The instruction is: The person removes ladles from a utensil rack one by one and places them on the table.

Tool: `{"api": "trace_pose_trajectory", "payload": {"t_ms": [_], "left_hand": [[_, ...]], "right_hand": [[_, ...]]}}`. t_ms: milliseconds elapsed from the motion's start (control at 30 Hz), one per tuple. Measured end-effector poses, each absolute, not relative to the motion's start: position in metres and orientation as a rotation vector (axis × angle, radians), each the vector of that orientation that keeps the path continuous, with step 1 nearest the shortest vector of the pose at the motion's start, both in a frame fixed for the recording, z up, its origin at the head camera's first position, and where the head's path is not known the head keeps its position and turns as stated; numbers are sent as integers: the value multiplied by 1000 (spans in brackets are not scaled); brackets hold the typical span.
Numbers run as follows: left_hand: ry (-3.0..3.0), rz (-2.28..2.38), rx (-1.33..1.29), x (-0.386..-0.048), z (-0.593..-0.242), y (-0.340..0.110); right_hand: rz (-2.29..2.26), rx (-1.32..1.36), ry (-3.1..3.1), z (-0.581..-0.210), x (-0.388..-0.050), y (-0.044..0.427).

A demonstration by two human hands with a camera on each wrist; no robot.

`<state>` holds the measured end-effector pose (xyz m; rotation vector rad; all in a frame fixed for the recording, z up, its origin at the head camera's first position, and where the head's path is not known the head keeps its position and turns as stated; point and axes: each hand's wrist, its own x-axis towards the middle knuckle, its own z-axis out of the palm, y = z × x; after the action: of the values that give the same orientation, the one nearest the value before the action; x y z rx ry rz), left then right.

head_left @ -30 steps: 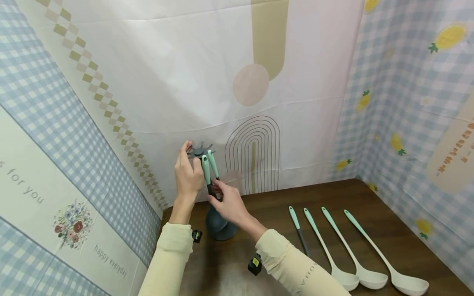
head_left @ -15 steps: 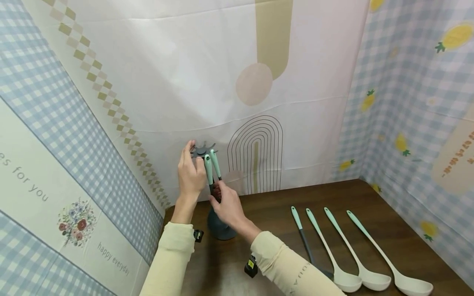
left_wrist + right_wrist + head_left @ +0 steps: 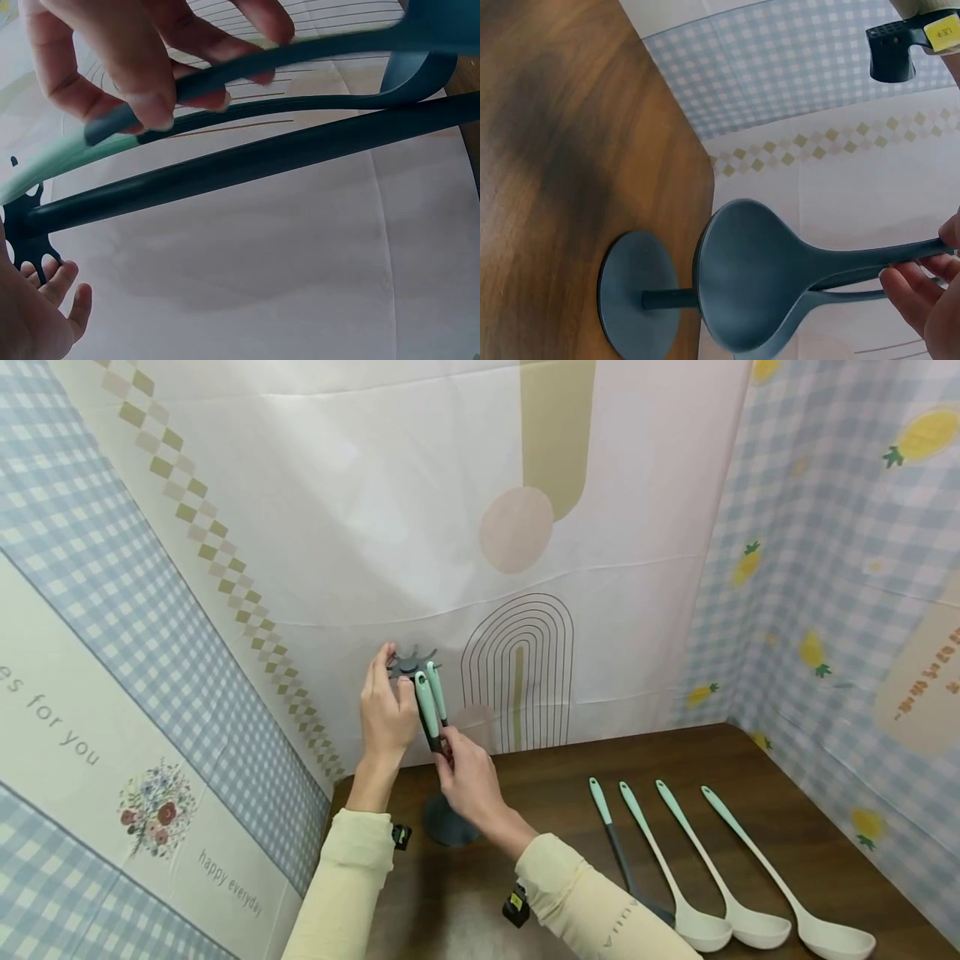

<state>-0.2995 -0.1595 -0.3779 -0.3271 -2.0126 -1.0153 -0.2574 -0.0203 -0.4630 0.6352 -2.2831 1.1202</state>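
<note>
A dark utensil stand (image 3: 408, 667) with a hooked top and round base (image 3: 450, 822) stands on the table. My left hand (image 3: 387, 714) holds its hooked top, fingers at the far side and thumb near the handle ends. My right hand (image 3: 471, 777) pinches the dark shaft of a ladle (image 3: 754, 274) with a mint handle (image 3: 426, 703). The handle's upper end is close to the hooks; whether it is hooked, I cannot tell. Behind it, a second dark utensil with a mint handle (image 3: 437, 689) hangs along the post (image 3: 225, 176), its head mostly hidden in the right wrist view.
At the right of the wooden table (image 3: 540, 777) lie three white ladles (image 3: 701, 931) with mint handles. Beside them is a dark utensil (image 3: 618, 856), its lower end partly behind my right sleeve. Patterned cloth (image 3: 360, 527) hangs behind and on both sides.
My right hand has shifted slightly right with the ladle, and the handle now slants more. The dark bowl below has gone out of sight behind the hand. My left hand stays at the stand's top.
</note>
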Motion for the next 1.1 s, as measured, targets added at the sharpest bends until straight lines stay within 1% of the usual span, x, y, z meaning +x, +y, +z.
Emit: {"api": "trace_pose_trajectory", "payload": {"t_ms": [367,1100], "left_hand": [[-2018,-1012,-323,-300,-378,-158],[-2013,-1001,-329,-300,-379,-158]], "right_hand": [[1103,690,-2309,-457,-257,-3],[1126,736,-2337,-452,-255,7]]}}
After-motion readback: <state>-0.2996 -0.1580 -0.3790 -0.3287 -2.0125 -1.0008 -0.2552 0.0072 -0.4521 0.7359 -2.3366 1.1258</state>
